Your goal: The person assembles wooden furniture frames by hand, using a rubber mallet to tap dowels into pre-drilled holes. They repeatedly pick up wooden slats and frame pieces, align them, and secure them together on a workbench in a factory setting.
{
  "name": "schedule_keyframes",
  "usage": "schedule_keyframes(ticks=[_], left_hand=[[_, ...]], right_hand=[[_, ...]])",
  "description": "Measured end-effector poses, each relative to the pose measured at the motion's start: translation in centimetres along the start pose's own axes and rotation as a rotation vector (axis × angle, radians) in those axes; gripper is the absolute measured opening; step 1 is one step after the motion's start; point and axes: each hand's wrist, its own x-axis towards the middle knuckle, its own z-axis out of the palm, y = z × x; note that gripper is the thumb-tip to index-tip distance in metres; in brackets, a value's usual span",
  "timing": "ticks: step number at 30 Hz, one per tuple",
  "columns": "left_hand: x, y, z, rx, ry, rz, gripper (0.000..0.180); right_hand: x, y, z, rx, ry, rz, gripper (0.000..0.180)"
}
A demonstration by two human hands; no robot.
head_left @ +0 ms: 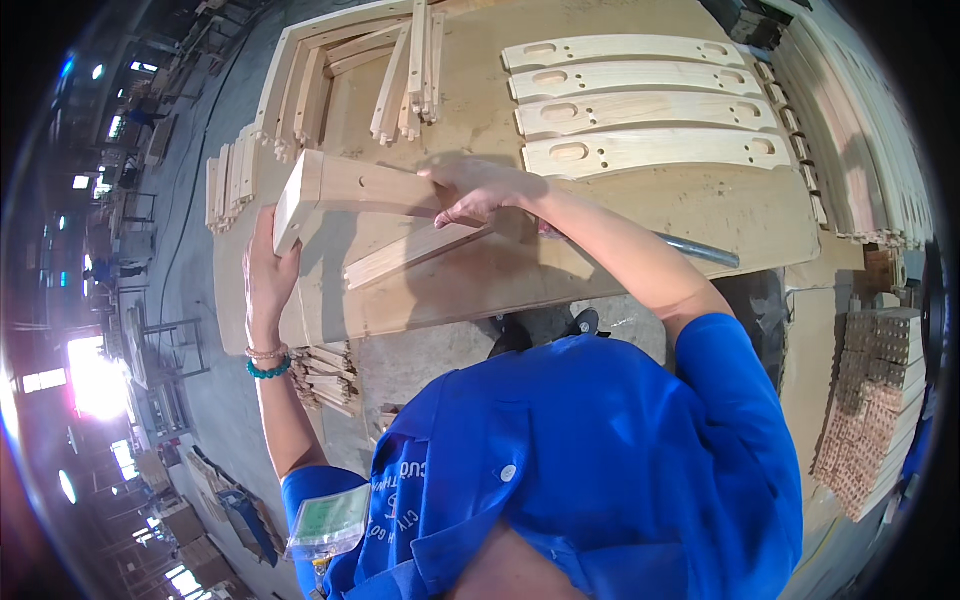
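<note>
A pale wooden frame piece [370,187] is held between my two hands above the near left part of the table. My left hand [268,275] is closed on its left end, where a short block [300,200] meets the longer rail at a corner. Around the rail's right part, my right hand [482,190] is closed, its thumb on the near side. Just below the piece, a straight wooden bar [405,258] lies on the table, its right end under my right hand's shadow. A grey tube-like rod [705,252] passes behind my right forearm near the table's front edge.
The brown-covered table [620,210] carries several curved slats [650,150] with slots at the back right. Upright frame parts [320,80] and short bars [232,180] sit at the back left. Long boards [850,130] and a stack of wood [870,400] stand at the right.
</note>
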Motion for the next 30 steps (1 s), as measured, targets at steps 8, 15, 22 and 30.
schedule_keyframes(ticks=[8,15,22,30], left_hand=[[-0.6,1.8,0.0,0.13,-0.018,0.045,0.043],[-0.2,3.2,-1.4,0.189,-0.071,0.204,0.045],[3.2,5.9,-1.7,0.248,-0.025,0.393,0.047],[3.9,7.9,-1.9,0.106,0.087,0.453,0.033]], right_hand=[[-2.0,1.3,-1.5,0.119,-0.092,-0.021,0.079],[-19.7,1.7,-2.8,-0.546,-0.024,0.516,0.054],[-21.5,0.6,-3.2,0.08,0.272,0.623,0.032],[-12.0,-20.8,-22.9,0.289,0.778,-0.061,0.034]])
